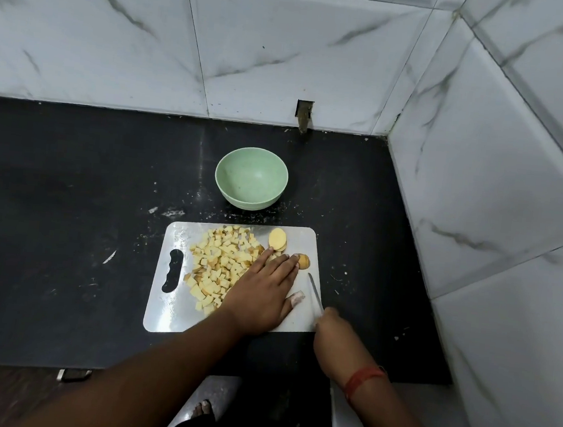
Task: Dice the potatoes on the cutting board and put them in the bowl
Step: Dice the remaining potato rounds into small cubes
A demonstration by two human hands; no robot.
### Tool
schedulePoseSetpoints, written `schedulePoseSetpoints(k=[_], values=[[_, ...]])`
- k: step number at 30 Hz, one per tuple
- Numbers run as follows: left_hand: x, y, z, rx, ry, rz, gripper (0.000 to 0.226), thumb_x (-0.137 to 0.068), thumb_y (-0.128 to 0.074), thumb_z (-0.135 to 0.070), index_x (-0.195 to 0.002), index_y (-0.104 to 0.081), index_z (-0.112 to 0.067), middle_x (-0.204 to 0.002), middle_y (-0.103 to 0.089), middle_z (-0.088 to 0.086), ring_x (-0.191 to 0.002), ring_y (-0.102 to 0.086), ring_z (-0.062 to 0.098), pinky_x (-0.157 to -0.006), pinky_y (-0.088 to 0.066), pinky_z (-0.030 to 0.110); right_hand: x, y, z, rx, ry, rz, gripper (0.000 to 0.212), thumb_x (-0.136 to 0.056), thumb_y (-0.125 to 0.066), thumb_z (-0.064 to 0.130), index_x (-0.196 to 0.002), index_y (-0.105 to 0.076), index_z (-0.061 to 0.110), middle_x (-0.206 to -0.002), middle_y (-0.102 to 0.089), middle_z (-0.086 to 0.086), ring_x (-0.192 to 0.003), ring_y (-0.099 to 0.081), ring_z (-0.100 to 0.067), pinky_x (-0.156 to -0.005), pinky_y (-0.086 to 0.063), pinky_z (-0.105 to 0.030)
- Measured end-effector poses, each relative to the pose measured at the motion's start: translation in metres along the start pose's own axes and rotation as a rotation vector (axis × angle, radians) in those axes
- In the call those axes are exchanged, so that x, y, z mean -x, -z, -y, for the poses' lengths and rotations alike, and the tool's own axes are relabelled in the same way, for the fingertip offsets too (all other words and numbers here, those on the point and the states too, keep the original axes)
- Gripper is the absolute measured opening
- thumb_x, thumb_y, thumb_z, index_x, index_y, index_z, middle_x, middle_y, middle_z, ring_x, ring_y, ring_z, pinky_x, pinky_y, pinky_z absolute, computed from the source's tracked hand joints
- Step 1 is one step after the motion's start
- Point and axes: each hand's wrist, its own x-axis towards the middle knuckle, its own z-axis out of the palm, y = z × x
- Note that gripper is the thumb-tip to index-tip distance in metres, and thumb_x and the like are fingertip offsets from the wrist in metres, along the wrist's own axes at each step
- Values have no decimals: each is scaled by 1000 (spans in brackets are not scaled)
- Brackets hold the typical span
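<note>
Fingers of the left hand (267,285) lie straight and flat, tips touching the potato end piece (303,261) at frame centre, likely steadying it for cutting. Diced cubes (219,265) fill the cutting board (168,319); the bowl (251,178) above sits unfilled. Lower right, the right hand (331,330) grips the knife (315,293), blade angled up-left.

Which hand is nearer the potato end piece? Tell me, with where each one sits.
Left. The left hand lies flat on the board, fingertips touching the end piece. The right hand grips the knife at the board's near right corner, farther away.
</note>
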Motion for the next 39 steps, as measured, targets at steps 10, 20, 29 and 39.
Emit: schedulePoseSetpoints(k=[10, 20, 29, 39], values=[[1, 3, 0, 21, 16, -50, 67, -108, -24, -54, -149, -49, -7, -149, -50, 12, -141, -41, 27, -125, -17, 50, -25, 15, 28, -11, 30, -116, 20, -101, -40, 16, -117, -44, 4, -115, -62, -18, -103, -63, -30, -82, -48, -33], [0, 4, 1, 44, 4, -61, 67, -107, -24, -55, -148, -50, -7, -153, -46, 8, -139, -42, 27, -124, -20, 52, -31, 13, 33, 49, -25, -77, 25, -98, -42, 9, -123, -44, 5, -119, -61, -17, -109, -62, -28, -86, -48, -33], [-3, 3, 1, 77, 20, -49, 59, -108, -28, -45, -149, -49, -8, -154, -45, 6, -139, -41, 27, -124, -19, 51, -39, 15, 42, 94, -58, -12, 30, -99, -39, 10, -128, -41, 3, -125, -59, -18, -115, -60, -29, -90, -46, -33], [-3, 3, 0, 66, 40, -30, 59, -108, -28, -44, -150, -48, -8, -155, -44, 6, -140, -39, 27, -125, -17, 50, -28, 18, 26, 80, 98, 56, 30, -98, -41, 9, -126, -42, -2, -117, -58, -20, -107, -59, -37, -85, -47, -38]])
